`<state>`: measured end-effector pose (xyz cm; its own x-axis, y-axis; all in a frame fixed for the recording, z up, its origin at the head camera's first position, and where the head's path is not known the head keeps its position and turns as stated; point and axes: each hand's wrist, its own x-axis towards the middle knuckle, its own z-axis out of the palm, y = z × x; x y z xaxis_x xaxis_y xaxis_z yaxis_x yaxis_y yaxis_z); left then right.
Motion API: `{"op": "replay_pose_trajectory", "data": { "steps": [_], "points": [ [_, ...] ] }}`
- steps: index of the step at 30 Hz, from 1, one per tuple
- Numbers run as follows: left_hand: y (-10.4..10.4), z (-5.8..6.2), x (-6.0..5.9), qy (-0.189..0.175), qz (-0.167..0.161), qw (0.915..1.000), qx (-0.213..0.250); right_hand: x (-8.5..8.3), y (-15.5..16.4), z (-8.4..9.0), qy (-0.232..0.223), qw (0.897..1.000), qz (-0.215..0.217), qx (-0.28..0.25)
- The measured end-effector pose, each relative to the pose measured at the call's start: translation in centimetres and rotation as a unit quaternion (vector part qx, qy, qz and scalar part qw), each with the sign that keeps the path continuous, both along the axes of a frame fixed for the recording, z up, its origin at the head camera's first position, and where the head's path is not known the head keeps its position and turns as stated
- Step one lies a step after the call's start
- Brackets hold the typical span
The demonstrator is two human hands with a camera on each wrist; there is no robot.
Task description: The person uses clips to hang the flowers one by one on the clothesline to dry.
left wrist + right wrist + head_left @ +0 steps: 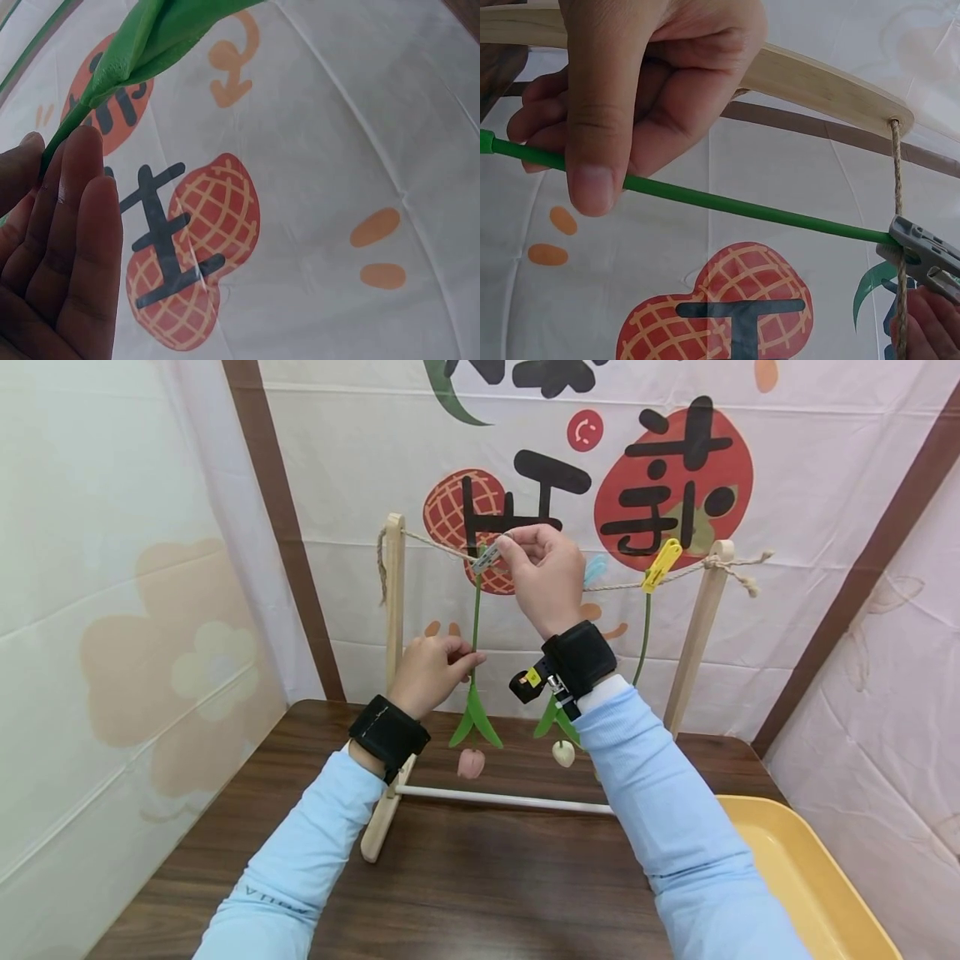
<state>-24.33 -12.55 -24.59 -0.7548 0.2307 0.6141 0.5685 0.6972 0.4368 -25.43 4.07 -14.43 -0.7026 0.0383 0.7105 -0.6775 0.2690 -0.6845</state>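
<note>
A pink artificial tulip (471, 763) hangs head down on a green stem, leaves just above the bloom. My left hand (431, 672) pinches that stem between thumb and fingers, above the leaves. Higher up, my right hand (546, 577) grips a grey clothespin (486, 558) at the rope (438, 545). In the right wrist view, the stem's end meets the jaws of the grey clothespin (930, 251), right beside the rope (898, 176). The left wrist view shows the left hand (64, 232) on the stem below a green leaf (142, 52).
The rope spans two wooden posts (394, 602) joined low by a white bar (502, 798). A yellow clothespin (662, 566) holds another stem at right. A blue clothespin (595, 570) and white tulip (563, 753) are partly behind the right arm. A yellow tray (810, 877) lies front right.
</note>
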Motion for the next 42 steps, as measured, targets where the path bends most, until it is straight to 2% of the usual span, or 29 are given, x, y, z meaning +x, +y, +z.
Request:
{"op": "replay_pose_trajectory", "data": {
  "steps": [6,31,42],
  "points": [
    [0.0,0.0,0.0,0.001,0.001,1.0000,-0.001,0.2,0.2,0.1,-0.013,1.000,0.007,0.014],
    [0.0,-0.1,0.1,-0.004,0.016,0.9999,0.000,1.0,0.6,0.1,0.025,0.999,0.013,0.040],
    [-0.4,-0.3,0.3,0.019,0.031,0.9993,0.006,1.3,1.3,-0.4,0.042,0.998,0.012,0.038]
  ]
}}
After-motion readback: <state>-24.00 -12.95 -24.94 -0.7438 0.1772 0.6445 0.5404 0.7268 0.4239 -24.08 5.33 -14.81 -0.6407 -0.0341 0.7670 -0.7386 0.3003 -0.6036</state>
